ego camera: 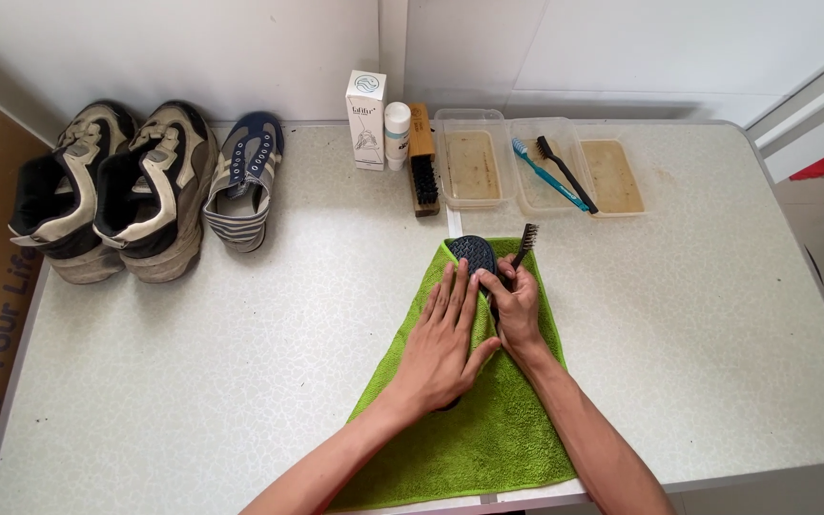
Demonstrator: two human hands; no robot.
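While both hands press the towel-wrapped shoe (472, 254) — right (517, 303) gripping a brush (525, 242) — two brushes (555, 174) lie across trays (474, 167).

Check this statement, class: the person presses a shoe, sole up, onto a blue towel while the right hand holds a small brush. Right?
Not quite. The head view shows the towel is green, not blue. The left hand presses the shoe sole up; the right hand holds the small brush.
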